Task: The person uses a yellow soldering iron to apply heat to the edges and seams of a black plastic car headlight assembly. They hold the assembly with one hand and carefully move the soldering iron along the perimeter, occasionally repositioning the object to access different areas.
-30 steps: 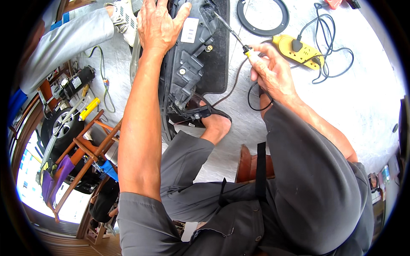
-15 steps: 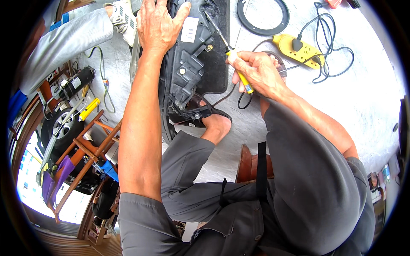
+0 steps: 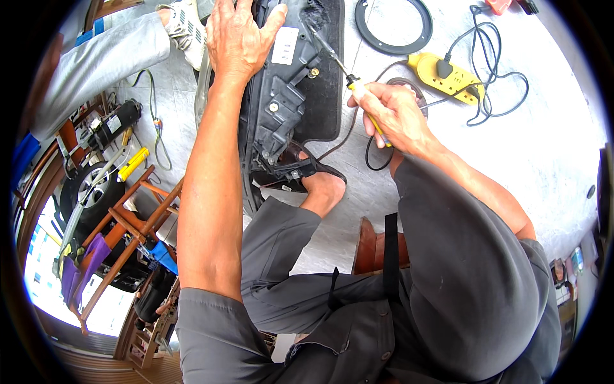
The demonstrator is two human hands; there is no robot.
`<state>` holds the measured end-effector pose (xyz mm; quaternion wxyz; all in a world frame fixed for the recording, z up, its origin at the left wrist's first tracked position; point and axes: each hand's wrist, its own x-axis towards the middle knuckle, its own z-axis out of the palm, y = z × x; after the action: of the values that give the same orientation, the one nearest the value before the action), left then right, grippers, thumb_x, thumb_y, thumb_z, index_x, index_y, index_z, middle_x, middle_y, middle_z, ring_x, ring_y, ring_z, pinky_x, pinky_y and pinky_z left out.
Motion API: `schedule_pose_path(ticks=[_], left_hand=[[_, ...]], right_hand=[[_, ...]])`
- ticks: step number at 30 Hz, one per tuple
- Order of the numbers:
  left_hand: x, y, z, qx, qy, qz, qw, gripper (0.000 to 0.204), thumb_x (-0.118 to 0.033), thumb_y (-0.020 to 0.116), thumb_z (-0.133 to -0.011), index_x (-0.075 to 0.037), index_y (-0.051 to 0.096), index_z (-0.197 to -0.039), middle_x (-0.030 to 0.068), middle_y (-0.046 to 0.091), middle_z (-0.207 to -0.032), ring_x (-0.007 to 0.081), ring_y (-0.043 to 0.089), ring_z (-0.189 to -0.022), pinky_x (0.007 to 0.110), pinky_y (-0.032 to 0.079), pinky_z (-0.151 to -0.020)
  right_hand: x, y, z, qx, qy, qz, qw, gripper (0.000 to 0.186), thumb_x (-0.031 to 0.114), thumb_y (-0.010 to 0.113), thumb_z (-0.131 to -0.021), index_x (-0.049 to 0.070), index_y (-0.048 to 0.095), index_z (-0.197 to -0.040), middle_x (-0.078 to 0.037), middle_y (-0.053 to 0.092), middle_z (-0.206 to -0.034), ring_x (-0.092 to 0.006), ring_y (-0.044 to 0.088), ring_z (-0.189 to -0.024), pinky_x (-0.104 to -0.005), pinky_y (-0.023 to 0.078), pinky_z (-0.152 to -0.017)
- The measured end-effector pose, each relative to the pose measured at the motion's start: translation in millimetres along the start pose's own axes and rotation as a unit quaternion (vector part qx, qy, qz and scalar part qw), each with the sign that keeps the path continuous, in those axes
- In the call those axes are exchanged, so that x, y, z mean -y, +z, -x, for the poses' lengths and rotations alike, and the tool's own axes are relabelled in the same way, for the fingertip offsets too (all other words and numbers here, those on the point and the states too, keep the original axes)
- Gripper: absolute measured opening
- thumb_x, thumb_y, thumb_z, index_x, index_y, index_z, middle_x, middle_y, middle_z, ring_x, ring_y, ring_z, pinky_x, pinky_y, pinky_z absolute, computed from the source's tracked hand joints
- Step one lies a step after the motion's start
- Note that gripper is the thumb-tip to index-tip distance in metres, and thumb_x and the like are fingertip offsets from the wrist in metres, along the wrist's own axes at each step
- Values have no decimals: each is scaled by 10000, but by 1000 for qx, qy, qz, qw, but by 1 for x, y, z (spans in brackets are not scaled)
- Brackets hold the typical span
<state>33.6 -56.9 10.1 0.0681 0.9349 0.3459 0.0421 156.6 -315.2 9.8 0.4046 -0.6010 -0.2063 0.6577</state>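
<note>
A black headlight housing (image 3: pixel 272 131) lies in front of me, partly on a dark mat (image 3: pixel 325 118). My left hand (image 3: pixel 238 48) rests on its far left part, fingers spread and palm down. My right hand (image 3: pixel 400 118) is closed round the yellow handle of a corded soldering iron (image 3: pixel 356 84). The iron slants up and left, its metal shaft over the housing's far right part. That spot looks rough and dark; whether the tip touches it I cannot tell. A dark cord loops below the handle.
A black ring (image 3: pixel 396 48) and a yellow power strip (image 3: pixel 423 66) with tangled cords lie on the floor at far right. Another person's shoe (image 3: pixel 185 35) and leg are close on the left. Beyond stand a wooden frame (image 3: pixel 128 221) and a wheel (image 3: pixel 96 195).
My right hand has shifted slightly right and toward me, taking the soldering iron with it. The left hand stays on the headlight housing.
</note>
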Motion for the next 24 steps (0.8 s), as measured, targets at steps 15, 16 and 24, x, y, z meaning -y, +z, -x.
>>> schedule_pose_path(ticks=[15, 16, 24], left_hand=[[1, 2, -1, 2, 1, -7, 1000, 798, -442, 664, -918, -98, 385, -1582, 306, 415, -1547, 454, 380, -1446, 532, 277, -1206], [2, 1, -1, 1, 2, -7, 1000, 799, -442, 664, -917, -98, 385, -1582, 306, 415, -1547, 454, 380, -1445, 532, 277, -1206], [1, 1, -1, 4, 0, -4, 1000, 797, -435, 662, -923, -103, 375, -1588, 306, 408, -1552, 454, 373, -1451, 530, 271, -1210]], right_hand=[[-1, -1, -12, 0, -15, -4, 1000, 525, 444, 482, -1089, -29, 708, -1056, -19, 615, -586, -90, 578, -449, -266, 458, -475], [1, -2, -11, 3, -13, -7, 1000, 530, 448, 481, -1089, -29, 709, -1056, -22, 615, -586, -91, 578, -448, -268, 458, -474], [7, -4, -5, 1, 2, 6, 1000, 526, 447, 486, -1087, -28, 711, -1060, -15, 600, -584, -86, 563, -439, -269, 456, -470]])
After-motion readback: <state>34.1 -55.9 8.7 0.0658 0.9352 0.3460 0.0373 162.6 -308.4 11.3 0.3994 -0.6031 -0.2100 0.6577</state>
